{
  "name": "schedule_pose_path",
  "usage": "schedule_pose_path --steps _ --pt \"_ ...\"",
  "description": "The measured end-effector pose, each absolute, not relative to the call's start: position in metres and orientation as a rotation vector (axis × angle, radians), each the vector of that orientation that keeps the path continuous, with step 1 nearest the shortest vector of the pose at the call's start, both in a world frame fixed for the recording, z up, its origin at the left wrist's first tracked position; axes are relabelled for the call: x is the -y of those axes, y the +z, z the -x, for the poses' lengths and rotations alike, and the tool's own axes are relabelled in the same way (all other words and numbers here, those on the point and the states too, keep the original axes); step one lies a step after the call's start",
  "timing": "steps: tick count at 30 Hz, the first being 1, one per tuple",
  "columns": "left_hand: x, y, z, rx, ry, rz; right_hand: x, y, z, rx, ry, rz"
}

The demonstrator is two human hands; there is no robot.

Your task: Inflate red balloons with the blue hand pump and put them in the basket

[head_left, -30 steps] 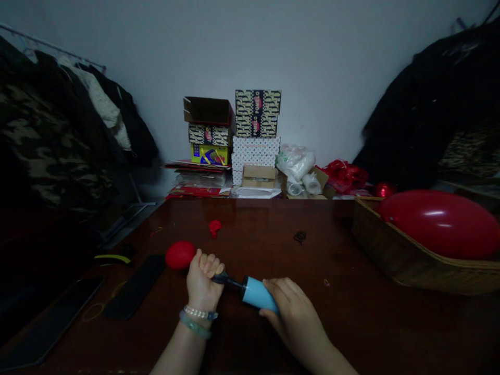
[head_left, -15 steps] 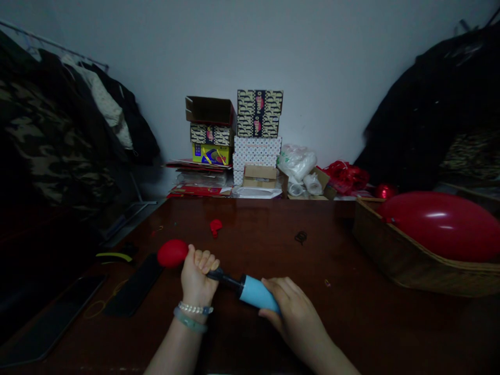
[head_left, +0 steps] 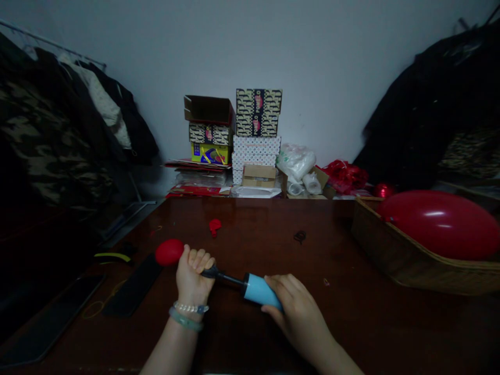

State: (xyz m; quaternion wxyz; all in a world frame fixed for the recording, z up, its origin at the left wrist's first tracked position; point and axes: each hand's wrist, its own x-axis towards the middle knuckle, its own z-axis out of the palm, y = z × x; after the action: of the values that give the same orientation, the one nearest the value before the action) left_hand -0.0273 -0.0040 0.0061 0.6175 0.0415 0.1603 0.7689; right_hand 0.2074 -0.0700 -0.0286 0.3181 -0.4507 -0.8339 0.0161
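Light-blue pump [head_left: 260, 290] sits low in the middle of the head view, slanting from lower right up to the left just above the dark wooden table [head_left: 273, 245]. The right hand [head_left: 299, 312] is wrapped around its blue barrel, fingers curled over the top. The left hand [head_left: 191, 276], with two bracelets [head_left: 187, 315] at the wrist, is clenched in a fist at the pump's black nozzle end. The small red balloon [head_left: 169, 252] bulges out of that fist to the left, partly inflated.

A limp red balloon scrap [head_left: 214, 226] lies further up the table. A wicker basket [head_left: 394, 255] at the right edge holds a large red balloon [head_left: 441, 224]. Stacked boxes [head_left: 255, 135] stand against the wall at upper centre, and dark flat slabs [head_left: 135, 285] lie at lower left.
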Motion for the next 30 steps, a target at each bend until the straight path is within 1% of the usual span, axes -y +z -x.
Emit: schedule_pose_path --steps 6,10,17,24,30 --pt "0.01 0.001 -0.001 -0.391 1.671 -0.087 0.08 -0.027 -0.194 2.153 0.09 1.253" --pt "0.011 0.001 -0.007 -0.428 1.674 -0.098 0.082 -0.026 -0.192 2.158 0.119 1.252" --pt "0.006 0.008 0.017 -0.464 1.761 -0.087 0.072 -0.028 -0.204 2.209 0.154 1.2" --pt "0.0 0.006 0.05 -0.435 1.844 -0.097 0.06 -0.014 -0.226 2.285 0.242 1.222" --pt "0.001 0.005 0.045 -0.419 1.846 -0.086 0.062 -0.012 -0.228 2.275 0.167 1.24"
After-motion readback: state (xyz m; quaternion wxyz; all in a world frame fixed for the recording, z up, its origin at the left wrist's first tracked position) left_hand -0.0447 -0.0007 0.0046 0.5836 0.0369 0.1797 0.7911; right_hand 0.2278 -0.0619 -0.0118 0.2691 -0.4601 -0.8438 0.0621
